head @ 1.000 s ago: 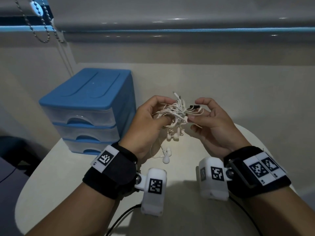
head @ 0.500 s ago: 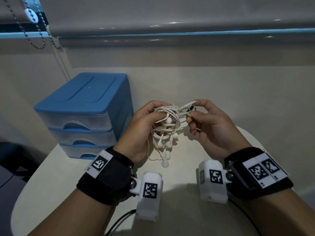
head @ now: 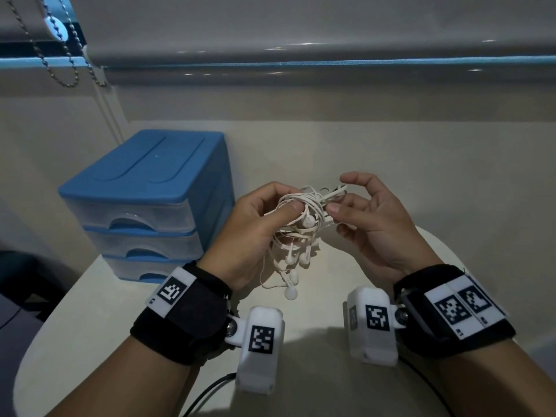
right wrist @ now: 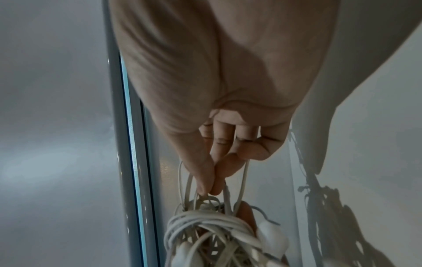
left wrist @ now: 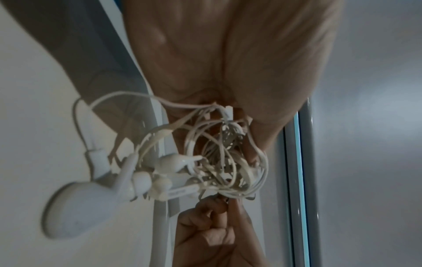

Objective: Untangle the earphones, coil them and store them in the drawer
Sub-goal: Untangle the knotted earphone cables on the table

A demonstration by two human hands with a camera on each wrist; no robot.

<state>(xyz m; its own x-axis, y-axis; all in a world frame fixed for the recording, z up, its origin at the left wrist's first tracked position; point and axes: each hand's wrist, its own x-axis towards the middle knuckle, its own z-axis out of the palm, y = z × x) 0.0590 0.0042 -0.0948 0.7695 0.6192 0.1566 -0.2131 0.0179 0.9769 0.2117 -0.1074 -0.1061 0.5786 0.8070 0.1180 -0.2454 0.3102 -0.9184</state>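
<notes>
1. Earphones [head: 296,227] hang as a tangled white bundle above the table [head: 90,311], gripped in your left hand [head: 255,233], thumb pressed over the cords.
2. Your right hand [head: 373,218] pinches a strand at the bundle's top between thumb and fingertip.
3. The pinched part is too small to identify.
4. Since half a second ago, your right forefinger has lifted clear.
5. The drawer unit [head: 150,203] stands shut, left.

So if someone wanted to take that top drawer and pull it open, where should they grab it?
Probably at the arched scoop in the middle of the top drawer front, fingers hooked in from the front. That recess is the only visible handhold; the blue cabinet faces the person, with all three drawers shut.
</notes>
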